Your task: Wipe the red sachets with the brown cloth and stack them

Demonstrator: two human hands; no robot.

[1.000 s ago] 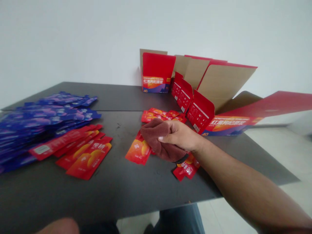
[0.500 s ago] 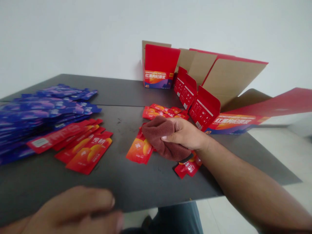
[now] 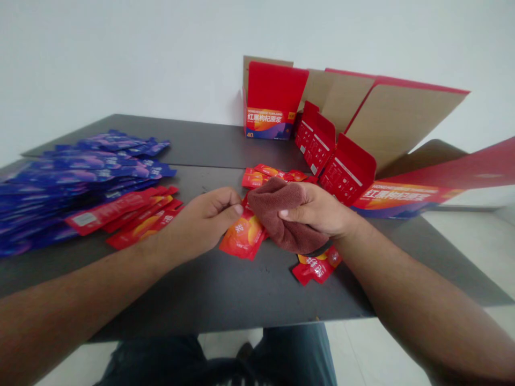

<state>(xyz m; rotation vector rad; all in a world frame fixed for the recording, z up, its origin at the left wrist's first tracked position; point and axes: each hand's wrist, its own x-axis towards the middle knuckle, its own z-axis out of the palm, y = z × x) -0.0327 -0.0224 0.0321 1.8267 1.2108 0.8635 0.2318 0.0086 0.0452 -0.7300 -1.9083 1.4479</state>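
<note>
My right hand (image 3: 316, 212) is closed on a folded brown cloth (image 3: 277, 214), thumb on top, above the middle of the table. Close to its left, my left hand (image 3: 213, 217) has curled fingers, with the thumb and forefinger pinched at the upper edge of a red and orange sachet (image 3: 243, 236). That sachet hangs or lies just below the pinch, partly covered by the cloth. More red sachets (image 3: 317, 268) lie under and in front of my right wrist, and another group (image 3: 267, 174) lies behind the cloth.
On the left lies a heap of blue sachets (image 3: 100, 169), with several red sachets (image 3: 129, 212) along its front edge. Open red cartons stand at the back, one small carton (image 3: 271, 102) and a row with raised flaps (image 3: 402, 198) to the right. The dark table (image 3: 225, 300) ends above my knees.
My left hand has come up from the lower left to the sachet beside the cloth and closed its fingers there. The right hand still holds the cloth. The view has shifted slightly.
</note>
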